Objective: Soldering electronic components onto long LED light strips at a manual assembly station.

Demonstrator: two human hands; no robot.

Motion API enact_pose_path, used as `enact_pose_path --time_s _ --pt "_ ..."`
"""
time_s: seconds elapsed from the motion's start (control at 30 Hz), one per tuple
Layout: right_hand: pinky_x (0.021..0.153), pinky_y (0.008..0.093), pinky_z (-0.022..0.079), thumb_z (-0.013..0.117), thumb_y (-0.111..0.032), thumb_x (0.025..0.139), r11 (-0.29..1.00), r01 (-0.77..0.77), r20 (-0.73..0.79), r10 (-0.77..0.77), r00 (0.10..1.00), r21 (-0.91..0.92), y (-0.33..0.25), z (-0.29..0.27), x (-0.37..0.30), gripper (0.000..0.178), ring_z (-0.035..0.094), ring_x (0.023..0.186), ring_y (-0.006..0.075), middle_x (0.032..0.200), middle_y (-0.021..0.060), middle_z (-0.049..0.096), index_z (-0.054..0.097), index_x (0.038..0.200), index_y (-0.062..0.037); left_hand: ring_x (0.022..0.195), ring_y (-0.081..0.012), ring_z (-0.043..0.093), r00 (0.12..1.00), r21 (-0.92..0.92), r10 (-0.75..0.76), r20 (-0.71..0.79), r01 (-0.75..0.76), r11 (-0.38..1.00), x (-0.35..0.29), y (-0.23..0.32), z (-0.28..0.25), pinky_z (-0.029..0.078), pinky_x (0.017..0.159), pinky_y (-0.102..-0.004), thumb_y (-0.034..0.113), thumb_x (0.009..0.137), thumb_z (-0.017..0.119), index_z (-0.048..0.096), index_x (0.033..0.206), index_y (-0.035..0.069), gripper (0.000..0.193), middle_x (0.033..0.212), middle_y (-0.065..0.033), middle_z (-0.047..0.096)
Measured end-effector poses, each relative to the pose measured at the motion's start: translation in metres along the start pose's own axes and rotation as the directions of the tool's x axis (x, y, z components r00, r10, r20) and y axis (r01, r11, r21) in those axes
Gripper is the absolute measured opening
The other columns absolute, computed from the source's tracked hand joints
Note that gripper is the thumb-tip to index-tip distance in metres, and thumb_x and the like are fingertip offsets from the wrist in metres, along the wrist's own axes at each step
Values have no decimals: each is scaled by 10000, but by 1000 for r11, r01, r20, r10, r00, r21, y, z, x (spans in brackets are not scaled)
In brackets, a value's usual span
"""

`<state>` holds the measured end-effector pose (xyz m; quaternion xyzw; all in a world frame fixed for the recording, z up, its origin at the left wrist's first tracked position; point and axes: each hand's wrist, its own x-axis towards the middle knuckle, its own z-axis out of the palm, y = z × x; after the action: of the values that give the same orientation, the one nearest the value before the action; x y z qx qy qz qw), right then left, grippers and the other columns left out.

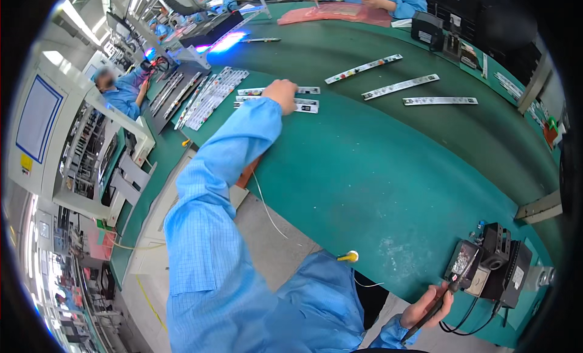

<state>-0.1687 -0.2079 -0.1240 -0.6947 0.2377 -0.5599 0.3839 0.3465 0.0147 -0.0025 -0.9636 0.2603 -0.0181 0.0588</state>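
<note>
My left arm in a blue sleeve stretches far across the green bench (364, 164). My left hand (281, 95) rests on two long white circuit strips (306, 104) lying side by side; whether its fingers grip them is hidden. My right hand (427, 306) sits low at the bench's near edge, closed around a black pen-like soldering iron (448, 287), whose tip points up at a black stand (492, 262).
Three more white strips (401, 85) lie farther right on the bench. A stack of strips (212, 95) sits at the left beside dark trays. A black box (427, 28) stands at the back. Other people in blue work at the far end and at the left.
</note>
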Motion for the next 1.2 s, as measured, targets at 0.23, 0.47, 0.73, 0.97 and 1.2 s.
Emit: enact_pose_path --time_s 0.23,0.47,0.73,0.97,1.2 --pt "868 343 475 561 32 886 993 -46 -21 44 999 -112 -5 9 1 356 588 1020 250 1140 192 599 487 1235 19 1100 -314 554 994 214 -22 104 -1 977 1 -44 28 492 919 -434 91 748 639 629 1160 116 413 1133 -129 610" --pt "878 343 471 556 30 889 987 -66 -53 59 997 -143 -7 7 0 341 589 1028 240 1146 188 603 496 1224 25 1019 -327 598 963 278 114 246 -182 943 -17 -28 11 517 844 -420 116 772 644 635 1055 54 289 1073 -156 620" --pt "860 358 496 596 71 850 994 49 12 -48 999 -101 4 1 -2 387 591 1028 258 1160 205 581 489 1218 19 725 -242 555 604 253 714 -355 -673 695 -91 83 -26 485 622 -381 106 727 626 572 885 75 170 778 -64 527" --pt "828 346 500 595 82 843 997 50 34 -48 998 -63 -10 16 7 412 576 947 224 1190 195 545 481 1229 -9 749 -230 575 467 -81 851 -239 -883 462 -155 198 -9 514 645 -355 127 705 662 611 877 87 184 774 -50 533" --pt "778 314 492 597 93 832 993 87 45 -83 995 -83 -11 13 14 423 555 901 208 1104 185 561 478 1224 -16 820 -256 606 473 -322 877 -87 -846 425 -151 212 -14 506 667 -368 194 702 766 650 906 88 258 851 -60 590"
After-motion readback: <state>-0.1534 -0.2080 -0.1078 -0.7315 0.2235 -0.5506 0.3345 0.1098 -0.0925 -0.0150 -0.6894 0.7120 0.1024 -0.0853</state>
